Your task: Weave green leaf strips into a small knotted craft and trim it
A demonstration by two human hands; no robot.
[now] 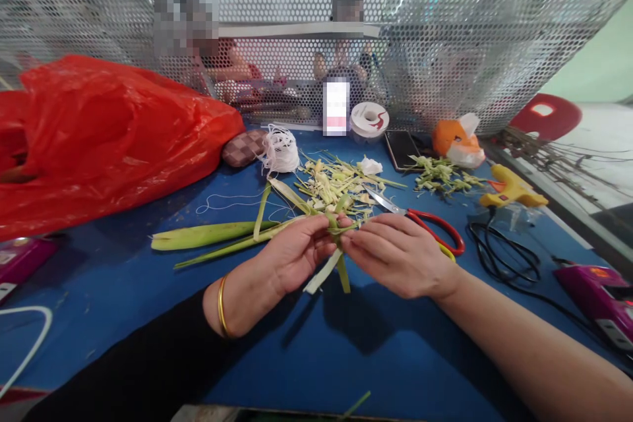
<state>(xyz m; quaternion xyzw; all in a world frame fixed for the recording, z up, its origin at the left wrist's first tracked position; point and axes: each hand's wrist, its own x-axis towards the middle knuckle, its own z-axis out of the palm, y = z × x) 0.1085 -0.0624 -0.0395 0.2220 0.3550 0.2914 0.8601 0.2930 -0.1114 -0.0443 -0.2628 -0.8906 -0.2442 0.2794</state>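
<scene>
Green leaf strips [324, 271] are pinched between both hands near the middle of the blue table, with loose ends hanging down and one pointing up left. My left hand [291, 252], with a gold bangle at the wrist, grips the strips with thumb and fingers. From the right, my right hand [398, 254] closes its fingertips on the same piece, its palm turned down. Scissors [435, 224] with red and yellow handles lie partly behind my right hand. Long green leaves [208, 236] rest on the table left of my hands. Pale leaf scraps [329, 178] are piled just beyond them.
A red plastic bag [113, 145] fills the left. White string [281, 150], a ribbon spool [369, 120], a phone [403, 150] and an orange tissue pack [457, 142] stand or lie farther back. A yellow glue gun [512, 190] with black cable is right. Two people sit behind the perforated screen.
</scene>
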